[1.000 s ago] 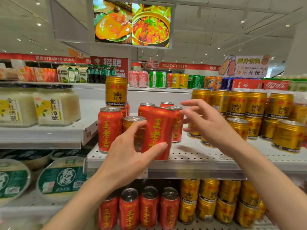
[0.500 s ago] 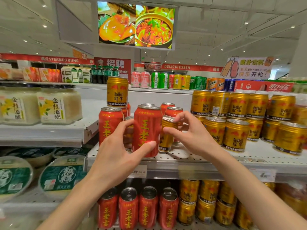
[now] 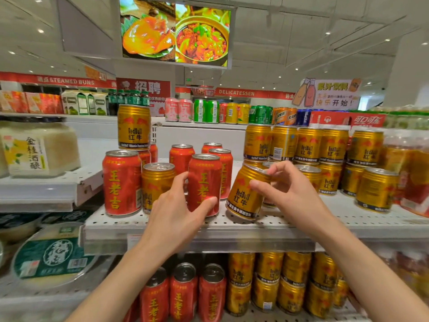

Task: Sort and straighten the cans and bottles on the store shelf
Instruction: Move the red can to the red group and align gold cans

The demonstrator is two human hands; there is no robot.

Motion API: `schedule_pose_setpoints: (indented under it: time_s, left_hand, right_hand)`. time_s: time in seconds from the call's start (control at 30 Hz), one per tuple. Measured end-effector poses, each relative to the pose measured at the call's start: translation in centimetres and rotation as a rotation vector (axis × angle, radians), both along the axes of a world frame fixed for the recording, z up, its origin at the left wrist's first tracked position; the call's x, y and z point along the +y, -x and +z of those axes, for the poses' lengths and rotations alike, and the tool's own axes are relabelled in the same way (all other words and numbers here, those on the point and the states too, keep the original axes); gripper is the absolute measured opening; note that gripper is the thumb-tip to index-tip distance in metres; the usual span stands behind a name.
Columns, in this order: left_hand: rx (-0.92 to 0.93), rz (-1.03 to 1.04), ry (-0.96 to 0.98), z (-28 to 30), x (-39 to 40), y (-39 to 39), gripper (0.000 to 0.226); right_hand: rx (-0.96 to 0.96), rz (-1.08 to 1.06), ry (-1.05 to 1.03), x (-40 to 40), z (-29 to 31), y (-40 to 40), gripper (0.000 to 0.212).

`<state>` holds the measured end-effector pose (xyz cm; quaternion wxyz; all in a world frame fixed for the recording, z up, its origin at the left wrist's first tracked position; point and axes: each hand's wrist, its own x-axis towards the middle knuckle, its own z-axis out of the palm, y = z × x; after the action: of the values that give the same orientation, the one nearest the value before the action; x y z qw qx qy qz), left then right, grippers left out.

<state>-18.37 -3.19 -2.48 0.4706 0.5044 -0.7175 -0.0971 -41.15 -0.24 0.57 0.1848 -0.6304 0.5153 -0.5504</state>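
My left hand (image 3: pixel 173 212) grips an upright red herbal-tea can (image 3: pixel 204 182) standing near the front of the white perforated shelf (image 3: pixel 290 225). My right hand (image 3: pixel 287 194) pinches the top of a gold Red Bull can (image 3: pixel 243 196), which leans to the right with its base on the shelf. Another gold can (image 3: pixel 156 182) stands between two red cans (image 3: pixel 121 182), just left of my left hand. One more gold can (image 3: pixel 134 126) is stacked on the red cans at the back left. Rows of gold cans (image 3: pixel 325 149) fill the shelf's right side.
Large jars (image 3: pixel 39 149) of rice wine stand on the shelf to the left, round green-lidded tubs (image 3: pixel 51 254) below them. Red and gold cans (image 3: pixel 232 287) fill the lower shelf. Assorted drink cans (image 3: pixel 220 111) line the far top shelf.
My left hand has set the red can down farther right at the shelf front. My right hand has drawn the gold can rightward out from behind it and tilted it.
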Motion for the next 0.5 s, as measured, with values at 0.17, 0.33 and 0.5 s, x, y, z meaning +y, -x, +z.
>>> schedule_pose_setpoints:
  time_s: [0.17,0.33,0.5]
  left_hand:
    - [-0.031,-0.022,0.040,-0.5,-0.2,0.0,0.085]
    - [0.093,-0.137,0.150,-1.9,0.2,-1.5,0.076]
    - [0.067,-0.163,0.310,-2.1,1.1,-1.8,0.044]
  right_hand:
    - [-0.027,-0.004,0.004,0.3,-0.2,-0.1,0.032]
    - [-0.063,-0.040,-0.005,1.0,-0.5,-0.5,0.035]
    - [-0.123,-0.037,-0.002,2.0,-0.6,-1.2,0.039]
